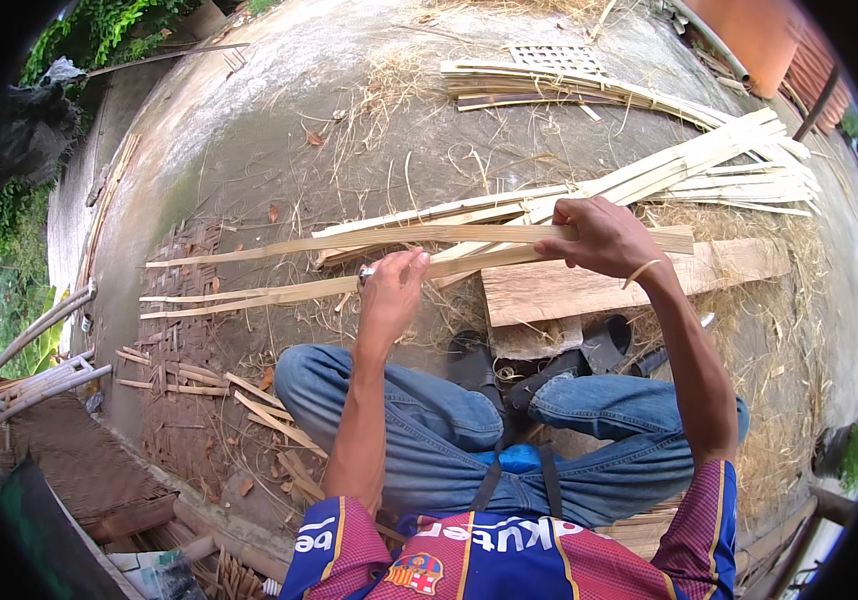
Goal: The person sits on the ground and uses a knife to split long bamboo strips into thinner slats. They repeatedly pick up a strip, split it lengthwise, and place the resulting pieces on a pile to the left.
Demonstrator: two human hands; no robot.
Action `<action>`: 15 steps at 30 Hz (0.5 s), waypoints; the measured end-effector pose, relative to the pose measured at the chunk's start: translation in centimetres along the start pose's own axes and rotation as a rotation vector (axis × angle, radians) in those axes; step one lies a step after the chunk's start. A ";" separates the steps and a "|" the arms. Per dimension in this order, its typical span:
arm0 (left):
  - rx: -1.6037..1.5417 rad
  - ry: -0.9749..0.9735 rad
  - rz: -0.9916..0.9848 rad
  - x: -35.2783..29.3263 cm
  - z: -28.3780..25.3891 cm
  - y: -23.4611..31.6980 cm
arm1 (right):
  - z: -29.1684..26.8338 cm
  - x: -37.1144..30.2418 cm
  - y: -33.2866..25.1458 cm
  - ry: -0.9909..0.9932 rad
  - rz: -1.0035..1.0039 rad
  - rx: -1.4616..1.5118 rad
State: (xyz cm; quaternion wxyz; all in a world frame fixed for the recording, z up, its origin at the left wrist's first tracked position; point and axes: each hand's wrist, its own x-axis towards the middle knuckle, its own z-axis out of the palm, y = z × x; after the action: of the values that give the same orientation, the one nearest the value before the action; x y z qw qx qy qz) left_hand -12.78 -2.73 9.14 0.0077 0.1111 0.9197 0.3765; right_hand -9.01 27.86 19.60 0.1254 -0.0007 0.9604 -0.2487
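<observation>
Long, thin bamboo strips stretch out to the left between my two hands, above the ground. My right hand (604, 238) has its thumb and fingers closed on the upper bamboo strip (349, 240) near its right end, over a wooden board (639, 280). My left hand (392, 288) is closed round the lower bamboo strips (284, 293), which spread apart toward their left tips. The right end of these lower strips runs up to my right hand. How each strip passes behind my fingers is partly hidden.
Behind my hands lies a pile of pale split bamboo (689, 170), with a bundle of strips (559, 85) beyond it. Short bamboo pieces (279, 415) lie near my left knee, by a woven mat (184, 330). Fibre shavings (779, 400) litter the ground at right.
</observation>
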 end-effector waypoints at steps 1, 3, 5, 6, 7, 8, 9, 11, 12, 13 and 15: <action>-0.085 -0.109 -0.062 0.2 0.8 0.0 | 0.7 0.2 0.5 0.001 -0.007 0.000; -0.097 -0.237 -0.125 0.3 1.5 0.1 | 1.3 0.3 1.0 -0.043 0.037 -0.008; -0.296 -0.253 -0.165 0.9 2.5 -3.0 | 2.3 0.1 1.6 -0.020 0.028 -0.014; -0.398 -0.263 -0.190 0.9 2.9 -3.8 | 3.0 0.0 2.1 -0.013 0.026 -0.018; -0.335 -0.251 -0.217 0.9 3.5 -4.5 | 3.5 -0.1 2.4 -0.012 0.015 -0.005; -0.374 -0.239 -0.220 0.7 3.8 -4.6 | 3.9 -0.1 2.5 -0.017 0.016 -0.001; -0.413 -0.225 -0.225 0.2 4.0 -4.7 | 4.2 -0.1 2.5 -0.023 0.017 0.001; -0.434 -0.297 -0.257 0.0 3.9 -4.8 | 4.6 0.1 2.5 -0.048 0.031 -0.010; -0.416 -0.385 -0.283 0.2 3.4 -5.0 | 4.7 0.0 2.4 -0.073 0.049 -0.011; -0.399 -0.472 -0.310 0.3 3.3 -5.2 | 4.8 -0.1 2.4 -0.099 0.067 -0.013; -0.407 -0.459 -0.320 0.3 3.3 -5.8 | 5.4 0.1 2.2 -0.110 0.063 -0.011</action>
State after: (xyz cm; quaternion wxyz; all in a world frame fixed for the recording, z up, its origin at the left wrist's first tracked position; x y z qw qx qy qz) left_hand -13.84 -4.38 2.76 0.2952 0.0435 0.8058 0.5116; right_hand -7.62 27.17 13.97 0.1857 0.0151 0.9530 -0.2390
